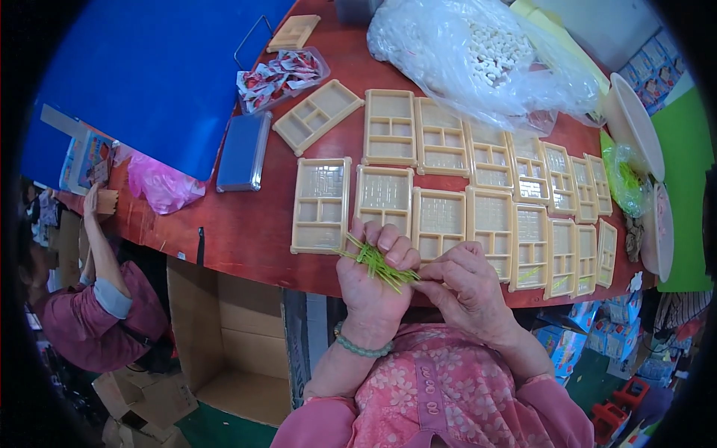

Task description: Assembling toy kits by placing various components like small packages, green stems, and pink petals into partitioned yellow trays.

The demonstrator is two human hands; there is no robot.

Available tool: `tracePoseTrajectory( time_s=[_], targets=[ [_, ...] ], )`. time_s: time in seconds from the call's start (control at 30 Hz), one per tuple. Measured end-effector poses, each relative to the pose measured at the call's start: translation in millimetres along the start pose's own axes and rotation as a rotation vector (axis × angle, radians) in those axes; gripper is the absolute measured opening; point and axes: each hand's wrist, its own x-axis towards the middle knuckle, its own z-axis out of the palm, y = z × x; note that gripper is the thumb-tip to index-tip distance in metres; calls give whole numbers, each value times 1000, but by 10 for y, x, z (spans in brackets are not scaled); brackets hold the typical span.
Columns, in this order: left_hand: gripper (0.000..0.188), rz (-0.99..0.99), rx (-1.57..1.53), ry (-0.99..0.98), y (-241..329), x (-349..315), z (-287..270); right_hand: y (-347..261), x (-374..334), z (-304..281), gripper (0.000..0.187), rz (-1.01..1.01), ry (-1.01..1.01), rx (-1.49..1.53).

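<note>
A bunch of thin bright-green plastic sticks (373, 261) lies across the upturned palm of my left hand (367, 302), whose fingers curl around it. My right hand (469, 290) is pinched at the right end of the bunch; whether a single stick is between its fingertips is too small to tell. Just beyond both hands, beige compartment trays (320, 246) stand in two rows on the table. Green sticks (529, 274) show in several near-row trays at the right. My left hand partly covers one near tray (384, 173).
On the red table (246, 224) are a clear bag of small white pieces (497, 56), a tub of wrapped packets (284, 75), a blue stack (244, 153) and a green-filled bag (627, 175). An open carton (246, 377) stands below. Another person (104, 313) works at the left.
</note>
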Motion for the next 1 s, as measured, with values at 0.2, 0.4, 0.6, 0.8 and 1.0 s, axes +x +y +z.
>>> tracePoseTrajectory(
  time_s=[0.2,0.4,0.6,0.8,1.0],
  targets=[
    [27,57,53,-13,66,-43,8,-87,32,83,17,-10,-2,-17],
    [29,66,10,17,163,-61,6,-159,29,151,12,-6,-61,-68],
    [31,81,-21,28,257,-88,48,-238,9,73,10,95,-145,-25],
    [31,53,-59,-28,355,-83,28,-294,31,65,9,125,-151,-12],
    [30,157,-70,-53,549,-104,60,-187,17,-33,6,175,-113,-128]
  ],
)
